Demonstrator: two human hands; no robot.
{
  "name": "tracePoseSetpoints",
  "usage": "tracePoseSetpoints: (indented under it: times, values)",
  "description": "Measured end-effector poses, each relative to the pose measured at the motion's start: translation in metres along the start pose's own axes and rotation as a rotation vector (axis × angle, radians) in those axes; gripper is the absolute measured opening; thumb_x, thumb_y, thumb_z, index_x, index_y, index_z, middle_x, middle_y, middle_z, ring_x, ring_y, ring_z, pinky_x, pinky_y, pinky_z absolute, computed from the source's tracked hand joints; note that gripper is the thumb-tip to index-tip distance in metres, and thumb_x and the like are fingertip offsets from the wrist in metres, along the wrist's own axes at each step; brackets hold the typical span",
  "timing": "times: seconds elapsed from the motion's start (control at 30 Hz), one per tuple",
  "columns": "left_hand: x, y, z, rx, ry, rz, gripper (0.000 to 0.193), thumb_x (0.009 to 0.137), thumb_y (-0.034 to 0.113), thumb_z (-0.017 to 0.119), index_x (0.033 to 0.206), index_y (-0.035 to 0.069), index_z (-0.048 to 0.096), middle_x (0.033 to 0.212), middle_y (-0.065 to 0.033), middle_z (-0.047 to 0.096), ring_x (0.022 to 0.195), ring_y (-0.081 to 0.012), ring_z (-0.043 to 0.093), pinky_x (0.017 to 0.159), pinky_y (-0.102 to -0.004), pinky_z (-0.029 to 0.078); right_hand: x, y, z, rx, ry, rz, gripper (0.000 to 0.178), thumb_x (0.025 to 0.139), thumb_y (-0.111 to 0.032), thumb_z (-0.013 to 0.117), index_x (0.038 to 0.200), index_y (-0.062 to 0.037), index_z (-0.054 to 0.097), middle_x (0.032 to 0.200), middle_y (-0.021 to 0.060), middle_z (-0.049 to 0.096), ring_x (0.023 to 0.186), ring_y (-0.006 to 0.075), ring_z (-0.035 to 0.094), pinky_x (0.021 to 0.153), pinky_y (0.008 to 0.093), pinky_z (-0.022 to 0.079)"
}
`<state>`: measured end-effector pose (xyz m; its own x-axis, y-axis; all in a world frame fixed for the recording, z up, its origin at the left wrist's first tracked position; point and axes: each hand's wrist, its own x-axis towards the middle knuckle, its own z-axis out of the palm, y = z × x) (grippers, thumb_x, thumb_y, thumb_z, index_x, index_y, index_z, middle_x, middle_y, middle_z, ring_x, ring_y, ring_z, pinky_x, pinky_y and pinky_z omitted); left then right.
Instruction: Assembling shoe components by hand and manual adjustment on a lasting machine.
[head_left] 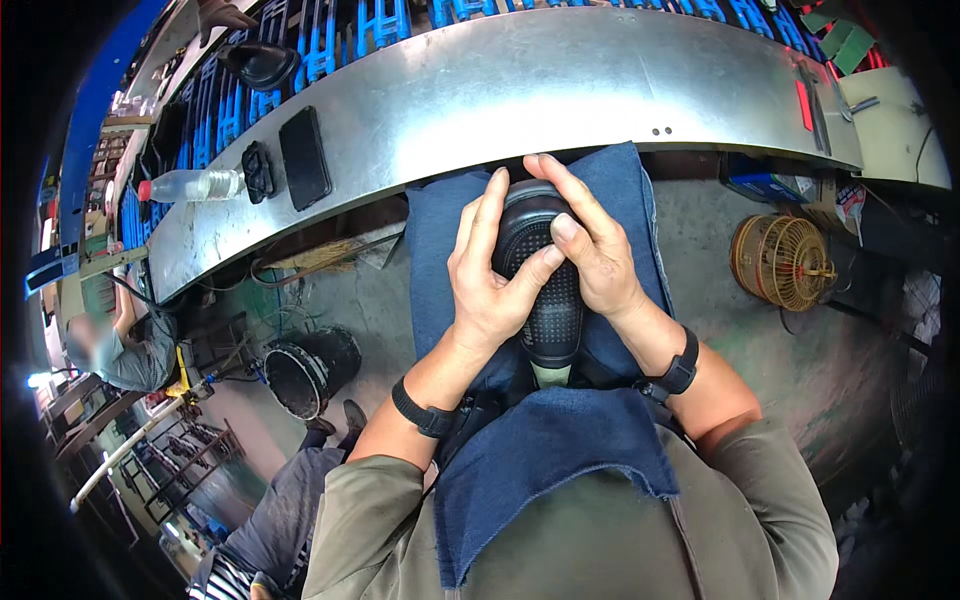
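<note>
A black rubber shoe sole [548, 300] with a dotted tread lies lengthwise on a dark blue denim cloth [560, 440] spread over my lap. My left hand [490, 275] grips the sole's left side, its thumb laid across the tread. My right hand [592, 245] wraps the upper right part, fingers curled over the top end. Both wrists wear black bands. The sole's top end is hidden under my fingers.
A curved metal workbench [560, 85] runs ahead, carrying a black phone [304, 157], a small black object [258, 171] and a plastic bottle [195, 185]. Blue racks stand behind it. A round wire cage [783, 262] and a black bucket [305, 372] sit on the floor. Another person [120, 350] sits left.
</note>
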<state>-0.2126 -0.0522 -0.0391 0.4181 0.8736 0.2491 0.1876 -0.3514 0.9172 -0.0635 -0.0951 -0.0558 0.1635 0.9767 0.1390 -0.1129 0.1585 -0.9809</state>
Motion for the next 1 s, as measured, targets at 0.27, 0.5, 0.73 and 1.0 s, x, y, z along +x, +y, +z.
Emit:
tracePoseSetpoints:
  times: [0.27,0.5,0.73,1.0]
  values:
    - [-0.02,-0.012,-0.026,-0.35,0.106,-0.382,0.075,0.084,0.017,0.08,0.145,-0.003,0.041,0.13,-0.014,0.059,0.118,-0.0224,0.059,0.104,-0.0356,0.045,-0.075,0.013,0.016,0.065,-0.148,0.242,0.079,0.105,-0.032,0.048,0.157,0.007,0.003,0.166,0.0247,0.005,0.155,0.0305,0.005,0.125,0.0386,0.008]
    - [-0.002,0.027,-0.042,-1.103,0.362,-0.599,0.059,0.102,0.055,0.047,0.134,0.005,0.053,0.128,-0.0154,0.062,0.118,-0.0306,0.059,0.104,-0.0486,0.046,-0.078,-0.055,-0.058,-0.307,0.072,0.005,0.052,0.106,-0.034,0.044,0.14,0.0049,0.049,0.139,0.0198,0.055,0.132,0.0289,0.051,0.111,0.0382,0.038]
    - [-0.024,0.026,-0.031,0.446,-0.246,0.186,0.075,0.076,0.034,0.085,0.132,-0.003,0.05,0.131,-0.0253,0.055,0.118,-0.0398,0.058,0.096,-0.0479,0.05,-0.05,-0.045,-0.122,-0.168,0.406,0.185,0.062,0.11,-0.042,0.023,0.123,0.0021,0.064,0.107,0.0128,0.07,0.099,0.0183,0.066,0.093,0.03,0.049]
    - [0.037,0.007,0.027,0.237,-0.721,0.111,0.088,0.071,0.046,0.086,0.133,-0.005,0.05,0.125,-0.026,0.062,0.115,-0.0408,0.062,0.097,-0.0444,0.052,-0.027,0.002,-0.122,-0.153,0.452,0.314,0.067,0.109,-0.045,0.022,0.106,0.0025,0.069,0.093,0.0106,0.071,0.087,0.0194,0.066,0.082,0.0315,0.051]
